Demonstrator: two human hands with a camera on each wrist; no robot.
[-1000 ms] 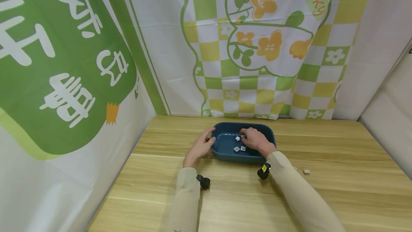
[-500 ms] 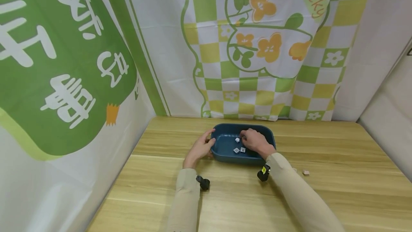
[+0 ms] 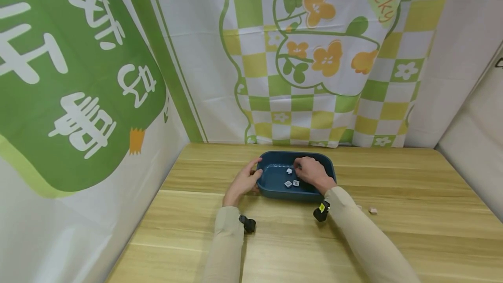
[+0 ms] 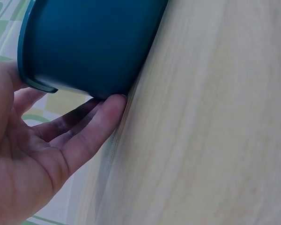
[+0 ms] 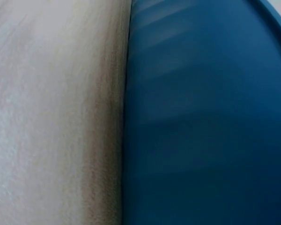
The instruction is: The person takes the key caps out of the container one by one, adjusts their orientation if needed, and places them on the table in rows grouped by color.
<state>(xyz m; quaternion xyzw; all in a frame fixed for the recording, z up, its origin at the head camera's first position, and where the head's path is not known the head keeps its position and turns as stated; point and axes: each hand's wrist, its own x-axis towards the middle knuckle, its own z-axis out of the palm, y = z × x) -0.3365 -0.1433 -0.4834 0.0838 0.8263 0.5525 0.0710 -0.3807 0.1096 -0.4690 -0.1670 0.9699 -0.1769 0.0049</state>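
A dark blue rectangular tub with rounded corners stands on the wooden table. My left hand holds its left end, thumb by the rim and the other fingers against the outside. The left wrist view shows these fingers low on the wall of the tub, near the tabletop. My right hand reaches inside the tub's right half, fingers bent downward; whether they pinch anything is hidden. Left of it on the tub floor lie small white square pieces: one white piece farther back, two marked tiles nearer the front.
A small pinkish block lies on the table right of the tub. Another pale piece is partly covered by the right sleeve. A patterned cloth hangs behind the table, and a green-and-white one at the left.
Both hands and the tub stay nearly in place. A small greyish thing visible at my right fingertips one second ago is out of sight now, as those fingers have turned slightly.
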